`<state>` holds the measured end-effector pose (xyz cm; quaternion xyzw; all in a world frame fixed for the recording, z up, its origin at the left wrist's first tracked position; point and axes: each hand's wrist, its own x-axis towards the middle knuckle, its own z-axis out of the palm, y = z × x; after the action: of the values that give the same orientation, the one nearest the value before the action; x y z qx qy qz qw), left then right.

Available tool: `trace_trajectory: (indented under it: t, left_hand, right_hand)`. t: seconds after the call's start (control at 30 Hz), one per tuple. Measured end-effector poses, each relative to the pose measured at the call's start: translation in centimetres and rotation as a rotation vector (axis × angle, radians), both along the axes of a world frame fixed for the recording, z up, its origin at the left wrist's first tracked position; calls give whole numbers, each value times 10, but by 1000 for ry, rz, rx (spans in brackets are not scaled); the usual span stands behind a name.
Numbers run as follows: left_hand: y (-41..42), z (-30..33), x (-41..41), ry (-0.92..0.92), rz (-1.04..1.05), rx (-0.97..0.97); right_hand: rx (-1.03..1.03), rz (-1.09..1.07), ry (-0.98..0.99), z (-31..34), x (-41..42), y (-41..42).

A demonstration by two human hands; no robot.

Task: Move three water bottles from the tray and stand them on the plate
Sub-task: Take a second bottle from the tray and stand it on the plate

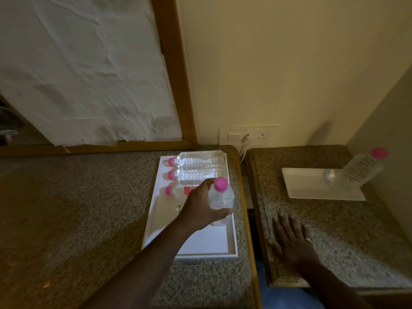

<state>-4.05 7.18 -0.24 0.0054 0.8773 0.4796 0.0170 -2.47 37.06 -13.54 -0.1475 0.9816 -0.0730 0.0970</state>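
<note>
- The clear plastic water bottle with the pink cap is upright in your left hand, which is wrapped around its body from the left, cap uppermost. It hangs above the right-hand part of the white rectangular tray, clear of the tray floor as far as you can judge.
- Three more clear pink-capped bottles lie on their sides at the tray's far end: the farthest one, the middle one and the nearest one, partly hidden behind your hand.
- Keep the bottle vertical as you carry it right, across the dark gap between the two speckled stone counters.
- One matching bottle already stands on the flat white rectangular plate, near its far right corner; so this looks like the second of three.
- Aim for the bare part of the plate left of the standing bottle, well apart from it, so you do not knock it.
- Set the base flat before letting go; a thin bottle like this probably tips easily.
- Your right hand lies flat, fingers spread, on the right counter, holding nothing. It sits nearer you than the plate, so it should not block the route.
</note>
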Motion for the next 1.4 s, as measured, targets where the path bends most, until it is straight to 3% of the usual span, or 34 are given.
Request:
trace_trajectory:
  t: [0.13,0.33,0.57,0.83,1.1,1.4]
  left_hand:
    - [4,8,-11,-22,-2,-91]
    - [30,44,-41,80,-189,-284]
    - [134,70,-104,140,-235,-133]
    - [259,10,-168,80,-243,-68]
    - [309,-30,-194,8,-288,-48]
    - [309,-31,-201,-19,-343,27]
  right_hand:
    - [-42,5,-27,-3,0,11]
    - [-10,-229,-42,-15,-1,85]
    - [-26,-254,-52,-13,-13,139]
    - [-97,-254,17,-21,-11,142]
    - [-136,-249,55,-25,-14,149]
    - [-139,-245,51,-25,-11,147]
